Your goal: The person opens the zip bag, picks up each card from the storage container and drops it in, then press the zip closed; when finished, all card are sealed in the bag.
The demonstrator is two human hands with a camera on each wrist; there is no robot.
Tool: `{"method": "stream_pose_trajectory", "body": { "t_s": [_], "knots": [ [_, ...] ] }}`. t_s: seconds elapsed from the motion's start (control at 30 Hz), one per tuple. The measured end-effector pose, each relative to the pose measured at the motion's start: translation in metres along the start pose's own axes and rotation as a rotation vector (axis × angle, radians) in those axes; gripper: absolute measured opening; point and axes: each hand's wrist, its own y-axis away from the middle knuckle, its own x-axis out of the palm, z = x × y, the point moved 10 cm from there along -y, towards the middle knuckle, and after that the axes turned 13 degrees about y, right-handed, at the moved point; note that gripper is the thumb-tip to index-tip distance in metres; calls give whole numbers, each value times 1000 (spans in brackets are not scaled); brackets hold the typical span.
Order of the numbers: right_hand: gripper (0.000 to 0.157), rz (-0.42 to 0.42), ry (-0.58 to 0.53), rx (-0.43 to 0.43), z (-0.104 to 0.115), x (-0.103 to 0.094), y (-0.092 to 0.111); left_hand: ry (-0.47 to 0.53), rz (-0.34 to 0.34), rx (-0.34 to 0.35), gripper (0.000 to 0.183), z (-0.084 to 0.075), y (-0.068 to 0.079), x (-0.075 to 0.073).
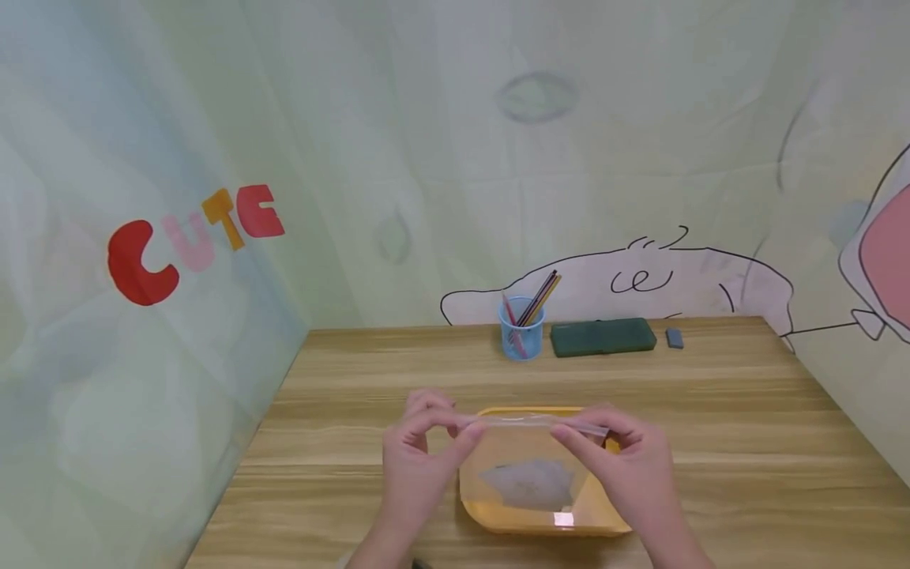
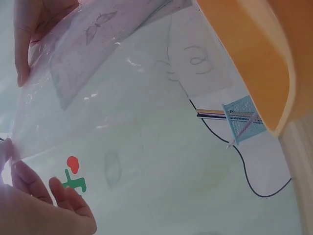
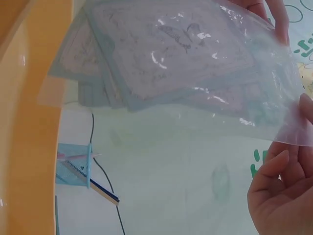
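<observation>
A clear plastic zip bag hangs between both hands above a yellow-orange tray. My left hand pinches one end of its top edge between thumb and finger. At the other end, my right hand pinches the same edge. Several flat pale cards lie overlapped inside the bag, the front one printed with a butterfly. From the head view, whether the bag's bottom touches the tray cannot be told. Whether the seal is closed does not show clearly.
On the wooden table, a light-blue mesh cup holding pencils stands at the back. To its right lie a dark green case and a small blue eraser-like block. Printed curtains border the table.
</observation>
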Motion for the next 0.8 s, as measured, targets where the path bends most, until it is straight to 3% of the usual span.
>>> {"method": "stream_pose_trajectory", "body": {
  "t_s": [0.3, 0.47, 0.67, 0.8],
  "knots": [
    [13, 41, -9, 35, -4, -4, 0, -45, 53, -29, 16, -4, -2, -5],
    [6, 167, -23, -49, -1, 0, 1, -45, 83, -13, 17, -8, -3, -9],
    [16, 346, -47, -165, 8, 8, 5, -23, 102, 13, 15, -13, -3, -13],
    [10, 331, -8, -51, 0, 5, 5, -6, 109, 36, 14, -16, -3, -14]
  ]
}}
